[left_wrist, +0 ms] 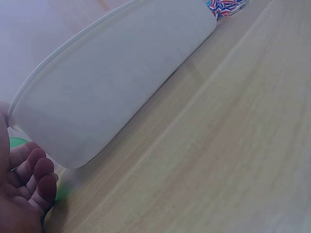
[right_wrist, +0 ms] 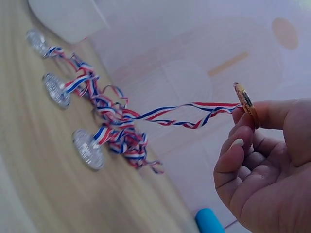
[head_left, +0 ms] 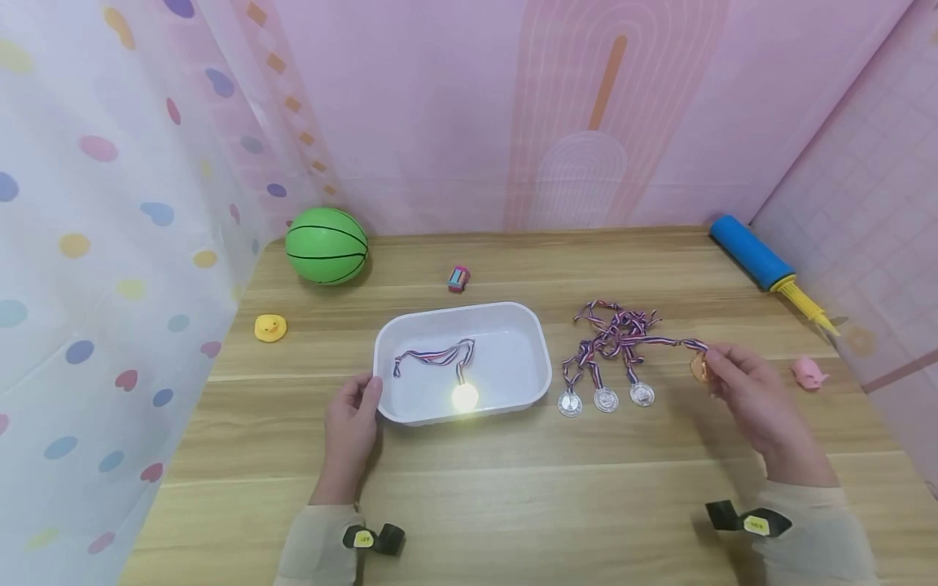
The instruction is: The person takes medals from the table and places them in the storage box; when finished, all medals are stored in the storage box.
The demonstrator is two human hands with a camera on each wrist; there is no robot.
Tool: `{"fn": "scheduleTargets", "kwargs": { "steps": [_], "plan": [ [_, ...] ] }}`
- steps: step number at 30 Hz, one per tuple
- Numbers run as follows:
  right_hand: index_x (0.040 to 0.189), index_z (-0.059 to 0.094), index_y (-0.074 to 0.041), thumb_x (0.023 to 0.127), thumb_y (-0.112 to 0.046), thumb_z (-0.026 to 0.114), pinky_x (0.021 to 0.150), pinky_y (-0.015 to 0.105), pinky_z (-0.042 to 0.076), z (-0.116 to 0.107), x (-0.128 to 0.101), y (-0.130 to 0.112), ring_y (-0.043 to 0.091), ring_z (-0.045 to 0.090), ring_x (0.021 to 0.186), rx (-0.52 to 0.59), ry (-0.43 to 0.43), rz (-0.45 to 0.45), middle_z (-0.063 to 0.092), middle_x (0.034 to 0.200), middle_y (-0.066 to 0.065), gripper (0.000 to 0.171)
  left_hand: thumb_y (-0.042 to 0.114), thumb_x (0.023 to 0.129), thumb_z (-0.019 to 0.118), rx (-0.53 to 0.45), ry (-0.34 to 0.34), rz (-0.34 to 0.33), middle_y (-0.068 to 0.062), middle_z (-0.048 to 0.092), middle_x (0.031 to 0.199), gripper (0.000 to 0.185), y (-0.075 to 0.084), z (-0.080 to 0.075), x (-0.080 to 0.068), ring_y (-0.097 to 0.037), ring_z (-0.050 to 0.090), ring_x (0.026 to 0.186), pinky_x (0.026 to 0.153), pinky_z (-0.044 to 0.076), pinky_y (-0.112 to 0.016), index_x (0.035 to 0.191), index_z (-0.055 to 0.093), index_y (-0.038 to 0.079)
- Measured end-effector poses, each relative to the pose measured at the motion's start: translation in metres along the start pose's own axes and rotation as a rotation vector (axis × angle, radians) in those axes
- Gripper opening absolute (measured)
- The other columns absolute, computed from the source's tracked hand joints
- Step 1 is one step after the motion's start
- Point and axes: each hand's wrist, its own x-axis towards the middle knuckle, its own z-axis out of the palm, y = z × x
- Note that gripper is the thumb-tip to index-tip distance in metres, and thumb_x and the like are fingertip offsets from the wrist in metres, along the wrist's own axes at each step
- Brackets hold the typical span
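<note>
Right hand (head_left: 755,399) pinches a gold medal (head_left: 699,369) above the worktop (head_left: 513,488), ribbon trailing to the pile. Left hand (head_left: 352,423) grips the tray (head_left: 538,358) rim. One medal (head_left: 465,396) lies in the tray; three silver medals (head_left: 605,399) remain outside.

The gold medal (head_left: 699,369) is a small round disc on a red, white and blue striped ribbon (right_wrist: 184,114). It is pinched edge-on between thumb and fingertips of the right hand (head_left: 751,399) and held clear of the table. Its ribbon runs back to a tangled heap of like ribbons (head_left: 615,325). Three silver medals (head_left: 605,400) lie flat on the table in a row, just in front of that heap, each on its own ribbon.

The white tray (head_left: 535,358) is a shallow rounded rectangle standing flat on the table. The left hand (head_left: 352,423) grips its near left corner. Inside lies one bright medal (head_left: 465,396) with its ribbon spread loosely.
</note>
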Motion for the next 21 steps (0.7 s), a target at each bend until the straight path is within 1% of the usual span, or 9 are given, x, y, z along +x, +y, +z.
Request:
{"fn": "scheduleTargets", "kwargs": {
  "steps": [3,5,10,17,21],
  "plan": [
    [0.095,0.065,-0.011,0.1,-0.015,0.052,0.065,0.021,0.044,0.003,0.0,-0.006,0.009,0.051,0.074,0.046,0.007,-0.03,0.06,0.082,-0.005,0.014,0.035,0.099,0.053,0.0,0.002,-0.001,-0.018,0.064,0.111,0.042,-0.001,0.0,0.0,-0.02,0.056,0.1,0.08,0.045,-0.011,0.117,0.06,-0.002],
    [0.094,0.065,-0.01,0.099,-0.014,0.053,0.066,0.021,0.043,0.004,-0.001,-0.011,0.01,0.05,0.074,0.059,0.023,-0.037,0.06,0.081,-0.005,0.013,0.035,0.099,0.053,0.005,0.003,0.0,-0.018,0.064,0.111,0.042,-0.001,0.0,0.001,-0.02,0.056,0.1,0.08,0.045,-0.011,0.117,0.061,-0.002],
    [0.096,0.068,-0.009,0.098,-0.012,0.056,0.07,0.02,0.044,0.008,-0.001,-0.02,0.009,0.053,0.077,0.088,0.049,-0.048,0.062,0.083,-0.004,0.012,0.036,0.099,0.053,0.012,0.004,0.004,-0.018,0.064,0.11,0.042,0.0,0.001,0.0,-0.02,0.056,0.098,0.079,0.045,-0.011,0.117,0.06,-0.002],
    [0.101,0.069,-0.007,0.098,-0.007,0.053,0.068,0.019,0.045,0.014,-0.001,-0.033,0.009,0.055,0.077,0.178,0.003,-0.119,0.065,0.086,-0.002,0.016,0.035,0.099,0.052,0.008,0.006,0.008,-0.019,0.064,0.109,0.042,-0.002,0.0,0.001,-0.02,0.056,0.096,0.077,0.046,-0.011,0.117,0.06,-0.002],
    [0.1,0.067,-0.005,0.098,-0.006,0.052,0.07,0.02,0.046,0.016,0.0,-0.038,0.009,0.058,0.078,0.21,-0.014,-0.128,0.066,0.086,0.0,0.014,0.035,0.099,0.053,0.016,0.011,0.014,-0.018,0.064,0.108,0.042,-0.002,0.0,0.001,-0.019,0.056,0.095,0.076,0.046,-0.011,0.117,0.061,-0.002]
  ]
}}
